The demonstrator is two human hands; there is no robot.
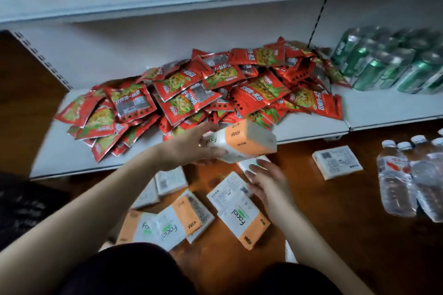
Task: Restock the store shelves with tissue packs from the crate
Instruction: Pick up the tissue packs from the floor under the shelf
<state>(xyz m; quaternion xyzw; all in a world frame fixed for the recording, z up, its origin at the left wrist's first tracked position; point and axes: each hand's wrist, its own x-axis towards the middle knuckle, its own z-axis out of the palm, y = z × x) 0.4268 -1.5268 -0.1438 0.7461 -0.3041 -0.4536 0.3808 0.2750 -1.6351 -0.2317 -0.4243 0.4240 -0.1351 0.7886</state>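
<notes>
In front of the low shelf [311,127], the left hand [189,148] grips a tissue pack [244,141] between thumb and curled fingers. Just right and nearer, the right hand [268,182], fingers loosely spread, is above more packs [242,218] scattered on the floor [335,211].

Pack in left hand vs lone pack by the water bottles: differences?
The white-and-orange tissue pack gripped by the left hand is lifted and tilted; the white tissue pack by the clear water bottles lies flat on the brown floor, untouched. The held one shows orange band and "Facial" print; the lone one shows its barcode face. Both look the same size and shape.
</notes>
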